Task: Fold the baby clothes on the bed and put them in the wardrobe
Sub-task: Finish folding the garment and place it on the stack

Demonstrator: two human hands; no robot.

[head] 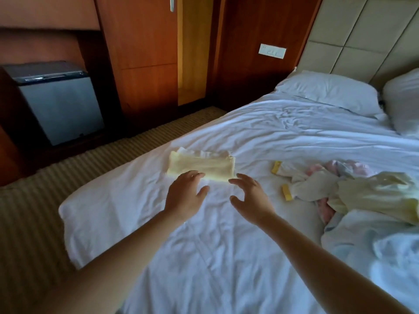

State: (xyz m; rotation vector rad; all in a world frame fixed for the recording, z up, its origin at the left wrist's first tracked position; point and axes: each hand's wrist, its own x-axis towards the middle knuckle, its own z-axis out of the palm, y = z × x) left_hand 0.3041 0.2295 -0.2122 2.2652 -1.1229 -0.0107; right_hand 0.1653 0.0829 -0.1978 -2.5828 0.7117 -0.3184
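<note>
So both forearms reach out over the white bed (226, 257), bare, no sleeves. The left hand (184, 196) is flat with fingers straight and not gripping anything; its fingertips sit right on the near edge of the folded yellow garment (201, 165). The right hand (249, 198) is loose too, fingers spread and a bit curved, holding nothing, with its fingertips just at the garment's near right corner. Honestly can't tell if they touch it. The garment itself lies flat on the sheet as a neat rectangle just past both hands, close to the bed's left edge, with some white fabric peeking out behind it. Off to the right, well apart from it, is a messy pile of baby clothes (351, 191), pale yellow, pink and white. Further back there's a pillow (328, 91), and across the striped carpet (34, 223) a wooden wardrobe (145, 53) with a small fridge (59, 98) to its left.
</note>
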